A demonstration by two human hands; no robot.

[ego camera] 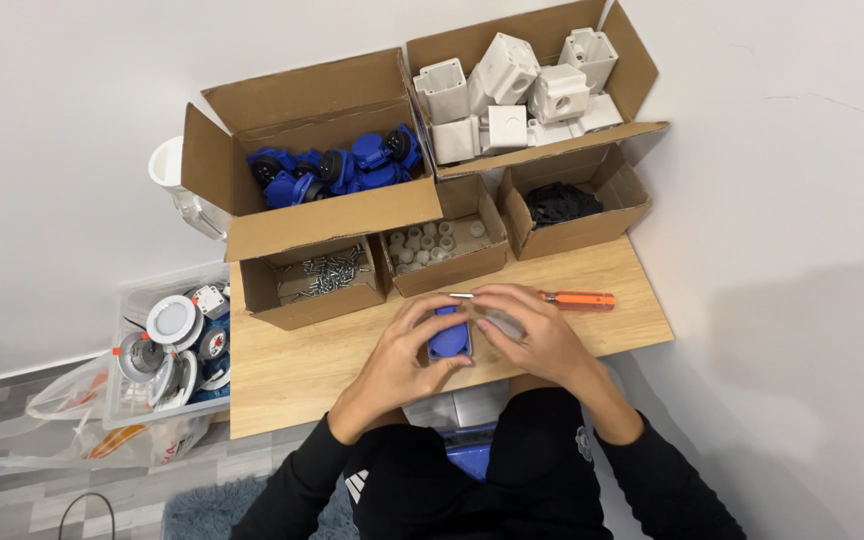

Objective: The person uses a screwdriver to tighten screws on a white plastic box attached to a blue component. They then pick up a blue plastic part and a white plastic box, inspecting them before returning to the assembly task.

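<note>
The blue plastic part (448, 335) sits between both hands just above the near edge of the wooden table (292, 375), its long axis running away from the person; the left hand (404, 355) cups its left side, the right hand (532, 335) presses its right, fingers curled around it, equally near. Beyond the part lies an orange-handled screwdriver (552, 298); behind that, boxes: screws (324, 272), small white caps (434, 243), black pieces (562, 203), blue parts (337, 168), white housings (517, 92).
</note>
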